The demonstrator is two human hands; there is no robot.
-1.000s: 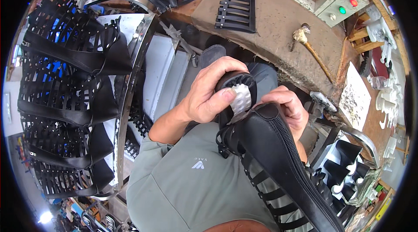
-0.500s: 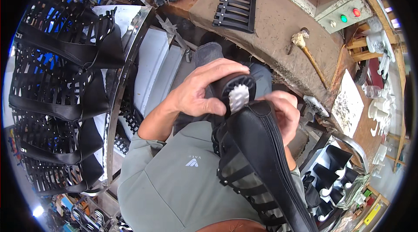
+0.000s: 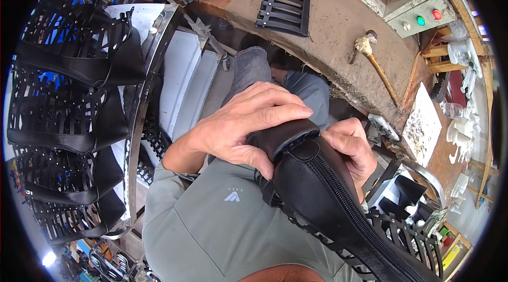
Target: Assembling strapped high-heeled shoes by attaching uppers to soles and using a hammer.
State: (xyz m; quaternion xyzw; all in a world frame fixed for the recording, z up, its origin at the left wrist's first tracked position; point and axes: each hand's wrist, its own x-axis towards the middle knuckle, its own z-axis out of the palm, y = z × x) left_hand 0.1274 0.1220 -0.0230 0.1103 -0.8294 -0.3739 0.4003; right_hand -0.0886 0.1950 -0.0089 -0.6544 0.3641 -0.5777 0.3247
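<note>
Both hands are clamped on a black leather boot (image 3: 323, 186) held over the lap: the left hand (image 3: 241, 123) wraps across its heel end, the right hand (image 3: 349, 147) grips the far side. A zipper (image 3: 344, 197) runs down it. Strappy black boot uppers (image 3: 69, 91) hang left; a hammer (image 3: 378, 67) lies on the far workbench (image 3: 328, 22).

The boot (image 3: 328, 197) under the hands was glossy black leather with a black zip running down its length and a pattern of cut-out straps low on the shaft, and the sleeve (image 3: 211, 224) was muted grey-green with a small pale emblem. On the left, the rack (image 3: 140, 102) was shiny silver and hung with black strappy boot uppers (image 3: 69, 96). Far right, the desk (image 3: 338, 22) was dull brown, with one green and one red button on a grey switch box (image 3: 418, 17).
</note>
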